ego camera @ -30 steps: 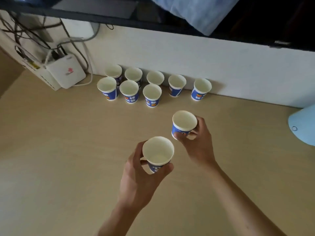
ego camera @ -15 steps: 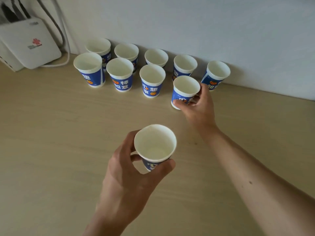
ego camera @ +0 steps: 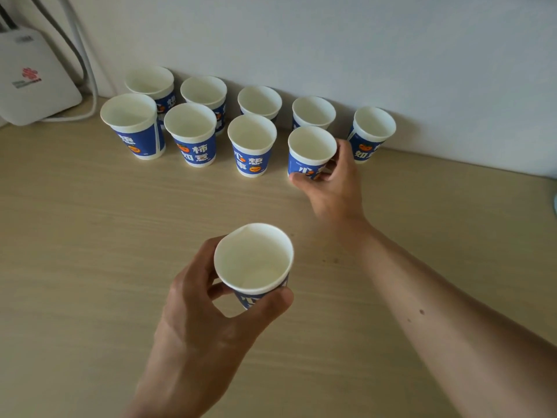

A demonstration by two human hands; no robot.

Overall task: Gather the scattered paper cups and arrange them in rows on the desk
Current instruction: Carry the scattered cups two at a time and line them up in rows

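Viewed from above: a pale wooden desk (ego camera: 90,236) against a white wall (ego camera: 361,40). Two rows of upright blue-and-white paper cups near the wall. Back row of five: far-left cup (ego camera: 149,82), then second (ego camera: 203,92), third (ego camera: 259,101), fourth (ego camera: 313,112) and, set apart to the right, fifth (ego camera: 374,128). Front row: three free cups (ego camera: 130,123) (ego camera: 190,131) (ego camera: 252,141), then a fourth cup (ego camera: 312,150) at the row's right end, resting on the desk. Right hand (ego camera: 333,188) wrapped around that fourth cup, thumb and fingers pinching its lower wall. Left hand (ego camera: 196,321) closer to the camera, gripping a raised cup (ego camera: 253,260) between thumb and fingers, mouth up, well apart from the rows. White router (ego camera: 30,82) with cables (ego camera: 81,55) in the top-left corner.
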